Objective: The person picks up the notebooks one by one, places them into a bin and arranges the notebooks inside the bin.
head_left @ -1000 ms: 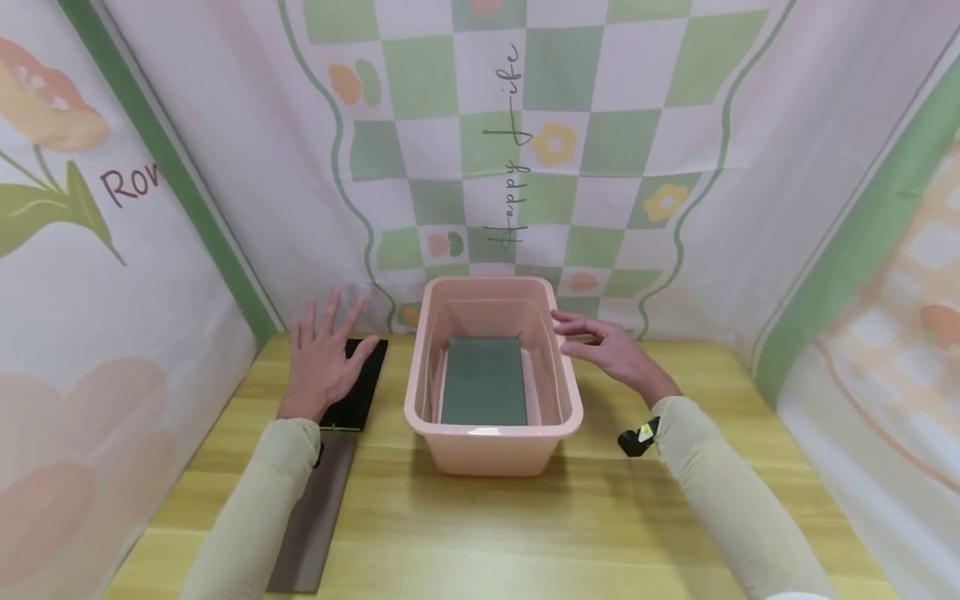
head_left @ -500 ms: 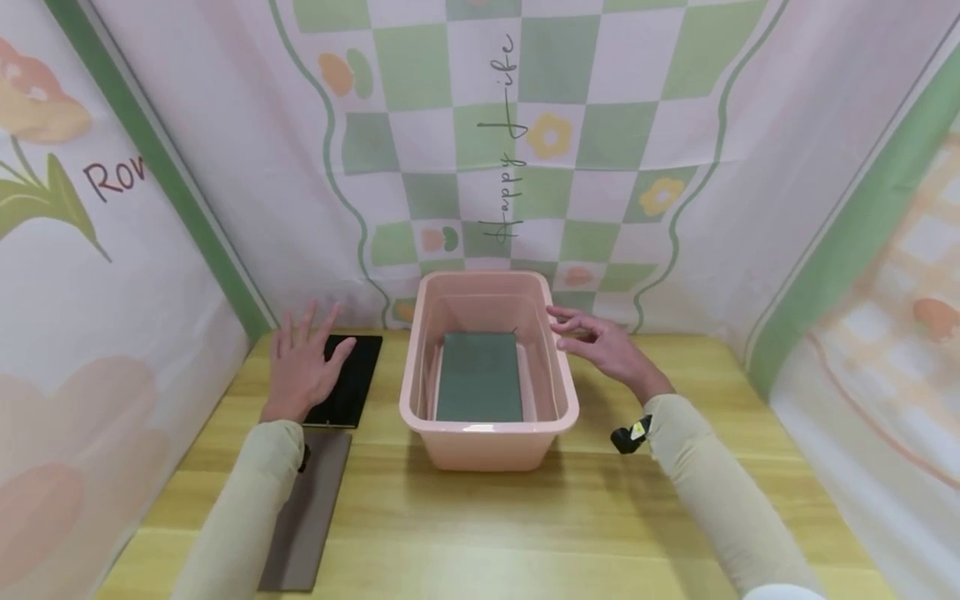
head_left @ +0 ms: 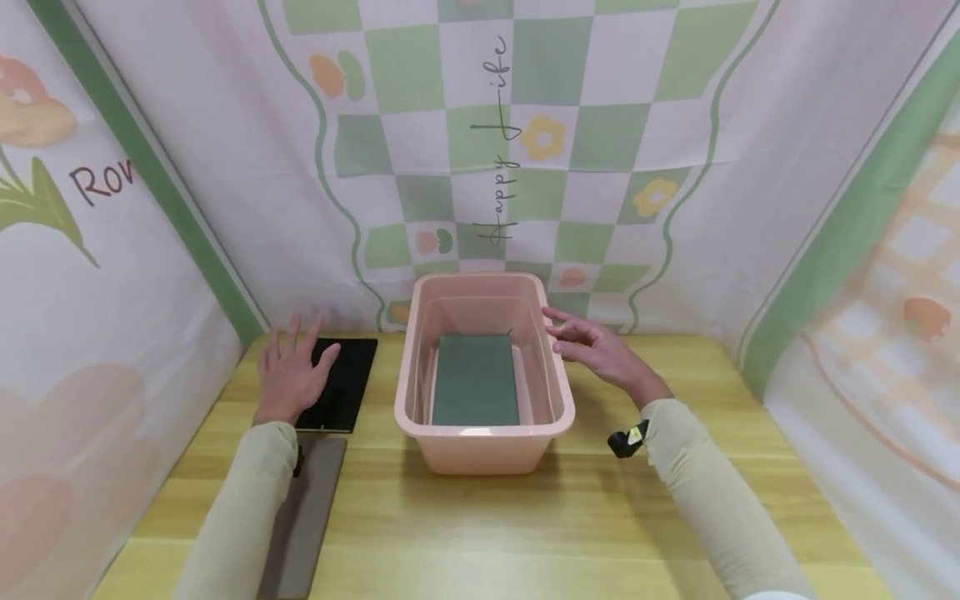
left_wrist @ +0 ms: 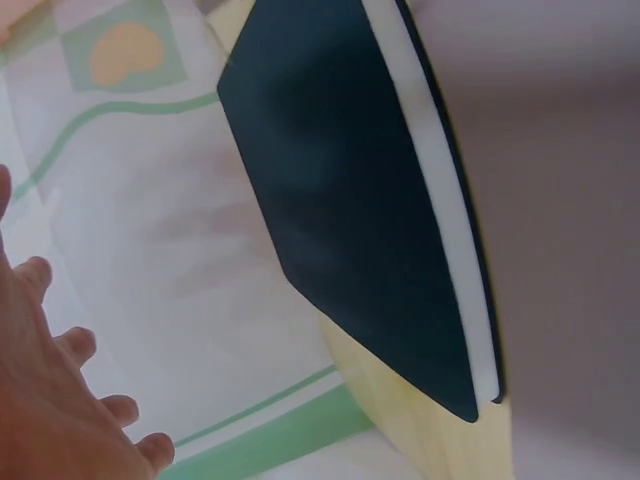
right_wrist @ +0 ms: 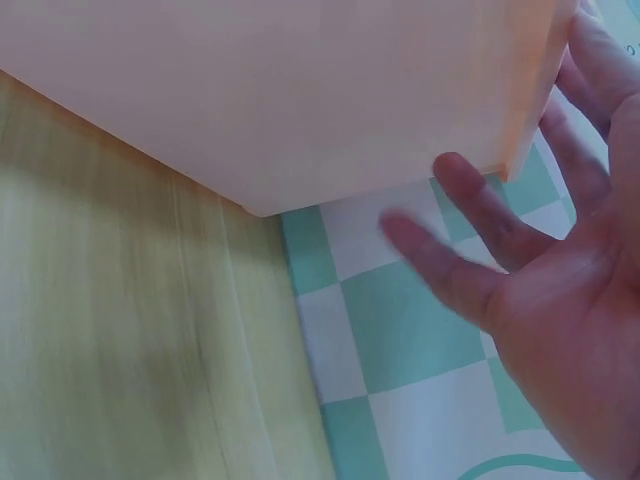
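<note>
My left hand (head_left: 292,375) hovers with spread fingers over the left part of a black notebook (head_left: 347,383), holding nothing. In the left wrist view the notebook (left_wrist: 340,200) shows its dark cover and white page edge, with my hand (left_wrist: 60,390) apart from it. A pink plastic bin (head_left: 483,454) stands mid-table, and a dark green notebook (head_left: 476,379) lies flat inside. My right hand (head_left: 603,354) is at the bin's right rim with loosely bent fingers. In the right wrist view its fingers (right_wrist: 480,205) are beside the bin wall (right_wrist: 300,90); some fingertips appear to touch the rim.
A grey-brown flat book (head_left: 311,508) lies in front of the black notebook, partly under my left sleeve (head_left: 240,508). The wooden table (head_left: 480,542) is enclosed by printed fabric walls (head_left: 495,167) at the back and both sides.
My left hand has moved left across the black notebook, leaving more of its cover in sight. My right hand stays at the bin's rim. The head view has shifted slightly.
</note>
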Action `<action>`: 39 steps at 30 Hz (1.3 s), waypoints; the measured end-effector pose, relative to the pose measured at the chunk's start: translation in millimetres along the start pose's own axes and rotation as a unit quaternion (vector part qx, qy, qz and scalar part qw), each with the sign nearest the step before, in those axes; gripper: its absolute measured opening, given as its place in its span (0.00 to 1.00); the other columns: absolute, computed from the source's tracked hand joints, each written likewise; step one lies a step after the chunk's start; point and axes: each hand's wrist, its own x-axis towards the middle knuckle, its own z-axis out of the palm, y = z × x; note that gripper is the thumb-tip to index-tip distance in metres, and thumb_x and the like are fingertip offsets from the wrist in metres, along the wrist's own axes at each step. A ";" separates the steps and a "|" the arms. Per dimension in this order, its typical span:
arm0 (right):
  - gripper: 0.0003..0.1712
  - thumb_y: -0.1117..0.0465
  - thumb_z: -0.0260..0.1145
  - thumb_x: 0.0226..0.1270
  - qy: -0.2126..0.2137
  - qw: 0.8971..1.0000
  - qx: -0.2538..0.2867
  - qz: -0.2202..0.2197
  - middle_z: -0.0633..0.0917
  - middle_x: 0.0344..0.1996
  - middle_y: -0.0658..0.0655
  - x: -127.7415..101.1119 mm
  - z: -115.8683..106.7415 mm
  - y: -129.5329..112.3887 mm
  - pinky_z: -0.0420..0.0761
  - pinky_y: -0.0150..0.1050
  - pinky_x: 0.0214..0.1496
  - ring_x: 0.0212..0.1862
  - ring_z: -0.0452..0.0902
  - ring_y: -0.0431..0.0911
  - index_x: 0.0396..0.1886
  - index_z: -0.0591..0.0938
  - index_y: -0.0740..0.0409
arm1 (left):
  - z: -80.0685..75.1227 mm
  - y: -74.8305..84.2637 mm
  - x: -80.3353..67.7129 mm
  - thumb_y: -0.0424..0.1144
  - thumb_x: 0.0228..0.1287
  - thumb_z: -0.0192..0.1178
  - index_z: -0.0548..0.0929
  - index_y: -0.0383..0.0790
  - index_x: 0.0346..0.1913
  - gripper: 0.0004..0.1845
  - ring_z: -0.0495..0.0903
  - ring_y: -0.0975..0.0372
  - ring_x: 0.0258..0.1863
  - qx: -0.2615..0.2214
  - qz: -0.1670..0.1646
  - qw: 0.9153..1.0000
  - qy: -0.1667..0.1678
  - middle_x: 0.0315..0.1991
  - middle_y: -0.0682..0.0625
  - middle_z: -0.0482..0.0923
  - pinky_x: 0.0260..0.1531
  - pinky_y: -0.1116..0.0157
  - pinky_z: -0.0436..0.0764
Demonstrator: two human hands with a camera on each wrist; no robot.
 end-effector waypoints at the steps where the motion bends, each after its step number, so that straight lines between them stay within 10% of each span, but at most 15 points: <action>1: 0.18 0.56 0.63 0.77 -0.002 1.000 -0.005 0.000 0.62 0.81 0.50 -0.2 -0.3 -0.4 0.80 0.27 0.60 0.72 0.72 0.53 0.57 0.82 0.62 | 0.9 -2.2 0.3 0.70 0.77 0.33 0.46 0.60 0.83 0.39 0.33 0.30 0.80 -0.002 -0.003 1.000 -0.004 0.84 0.38 0.38 0.73 0.28 0.39; 27: 0.17 0.60 0.59 0.79 -0.047 0.999 -0.002 -0.012 0.55 0.83 0.52 0.5 -6.8 5.2 0.74 0.24 0.65 0.76 0.63 0.63 0.62 0.77 0.61 | 15.3 -29.8 3.3 0.73 0.74 0.35 0.39 0.47 0.84 0.48 0.48 0.21 0.72 0.010 -0.060 0.990 -0.127 0.83 0.32 0.39 0.63 0.24 0.59; 39: 0.18 0.59 0.60 0.79 -0.038 0.999 0.008 -0.007 0.55 0.83 0.51 -2.2 -4.7 3.6 0.75 0.24 0.64 0.77 0.61 0.62 0.63 0.77 0.61 | 22.0 -32.3 3.2 0.58 0.72 0.58 0.39 0.29 0.81 0.54 0.52 0.23 0.71 -0.019 -0.084 0.987 -0.133 0.79 0.23 0.43 0.70 0.31 0.60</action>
